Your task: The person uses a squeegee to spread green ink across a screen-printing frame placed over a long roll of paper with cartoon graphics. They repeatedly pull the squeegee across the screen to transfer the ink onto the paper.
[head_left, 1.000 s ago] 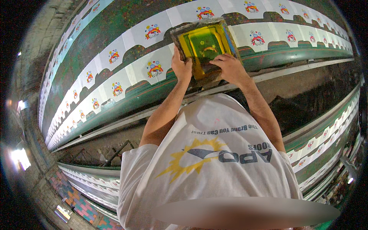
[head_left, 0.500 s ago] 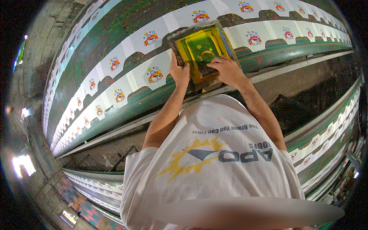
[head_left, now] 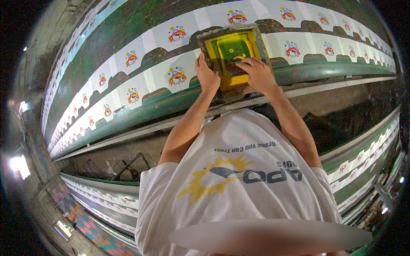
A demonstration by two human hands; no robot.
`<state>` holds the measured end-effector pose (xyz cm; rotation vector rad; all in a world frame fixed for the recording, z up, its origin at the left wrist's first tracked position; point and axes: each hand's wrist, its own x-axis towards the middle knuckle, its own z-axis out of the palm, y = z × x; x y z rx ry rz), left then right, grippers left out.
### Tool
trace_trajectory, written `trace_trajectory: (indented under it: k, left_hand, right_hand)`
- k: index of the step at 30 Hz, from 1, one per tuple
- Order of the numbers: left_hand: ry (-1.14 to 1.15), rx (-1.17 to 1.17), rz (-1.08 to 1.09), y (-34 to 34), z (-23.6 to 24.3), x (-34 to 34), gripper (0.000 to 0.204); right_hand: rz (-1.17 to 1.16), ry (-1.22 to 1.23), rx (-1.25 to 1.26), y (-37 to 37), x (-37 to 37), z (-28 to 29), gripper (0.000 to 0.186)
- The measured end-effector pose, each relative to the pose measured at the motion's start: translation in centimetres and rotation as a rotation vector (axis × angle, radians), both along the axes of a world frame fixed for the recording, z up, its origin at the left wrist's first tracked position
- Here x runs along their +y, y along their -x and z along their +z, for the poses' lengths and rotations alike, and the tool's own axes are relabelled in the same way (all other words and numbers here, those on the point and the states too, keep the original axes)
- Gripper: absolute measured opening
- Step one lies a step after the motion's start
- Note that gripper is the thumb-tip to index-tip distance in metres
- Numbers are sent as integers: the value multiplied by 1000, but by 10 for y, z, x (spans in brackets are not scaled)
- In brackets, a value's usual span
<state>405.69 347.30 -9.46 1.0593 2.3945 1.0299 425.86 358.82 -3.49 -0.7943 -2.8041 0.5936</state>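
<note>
A wooden screen-printing frame (head_left: pixel 232 47) with yellow mesh and a green centre lies flat on a long table, over the strip of white printed cloth (head_left: pixel 188 55). My left hand (head_left: pixel 207 77) grips the frame's left near edge. Over the near right part lies my right hand (head_left: pixel 257 76), its fingers reaching onto the mesh, above a yellow bar (head_left: pixel 237 80) at the frame's near end. Colourful rainbow motifs (head_left: pixel 176 77) repeat along the cloth on both sides of the frame. My white printed shirt (head_left: pixel 239 179) fills the lower middle.
The long green table (head_left: pixel 128 115) runs from lower left to upper right, with a pale rail (head_left: pixel 341 83) along its near edge. A second table with printed cloth (head_left: pixel 358 166) lies on the right, another (head_left: pixel 98 196) at lower left. Dark floor (head_left: pixel 354 111) separates them.
Both hands stay on the frame at the same spot on the cloth. The view has shifted slightly.
</note>
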Motion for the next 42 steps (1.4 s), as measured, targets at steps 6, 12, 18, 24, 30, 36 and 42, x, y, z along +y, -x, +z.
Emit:
trace_trajectory:
  k: [6, 12, 18, 24, 30, 36, 42]
  left_hand:
    - [-80, 9, -35, 0, 4, 2, 84]
    - [-121, 55, 64, -4, -5, 8, 76]
    - [-86, 38, -11, 1, -4, 3, 81]
    - [-166, -234, 100, 5, -2, 7, 69]
    - [23, 101, 60, 5, -4, 3, 84]
    - [-54, 149, 84, 10, -20, 2, 87]
    - [-107, 118, 94, 13, -28, 0, 92]
  right_hand:
    - [14, 81, -130, 50, 67, -1, 52]
    - [121, 116, -140, 88, 126, 9, 43]
    - [69, 120, -225, 81, 109, 5, 42]
    - [98, 163, -88, 6, 29, 6, 54]
    - [77, 128, -40, -18, -4, 9, 54]
    - [91, 200, -92, -10, 8, 8, 55]
    - [72, 192, -52, -12, 5, 7, 54]
